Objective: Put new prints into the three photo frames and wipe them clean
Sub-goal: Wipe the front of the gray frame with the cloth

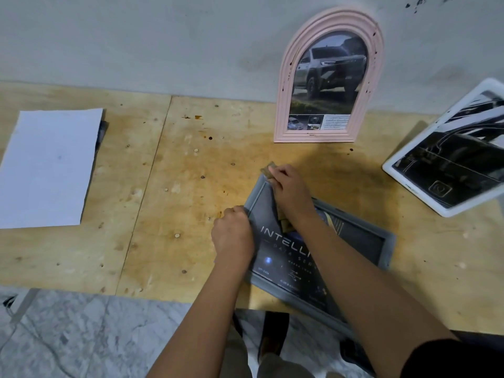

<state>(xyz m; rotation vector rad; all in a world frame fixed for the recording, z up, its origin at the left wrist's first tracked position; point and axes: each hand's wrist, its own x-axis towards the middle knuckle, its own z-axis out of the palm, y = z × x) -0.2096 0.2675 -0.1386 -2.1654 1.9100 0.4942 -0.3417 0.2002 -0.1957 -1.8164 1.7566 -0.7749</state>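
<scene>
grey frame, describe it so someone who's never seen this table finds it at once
On the plywood table, look at the near edge, right of centre. The grey frame lies flat there, left hand gripping its rim, right hand holding a cloth at its far corner. Unlike the upright pink arched frame and tilted white frame, it alone is dark-rimmed.

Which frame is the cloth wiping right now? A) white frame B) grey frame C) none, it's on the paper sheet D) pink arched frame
B: the right hand holds the cloth on the far corner of the grey frame, which the left hand grips by its edge; the pink arched frame and the white frame stand untouched.
</scene>
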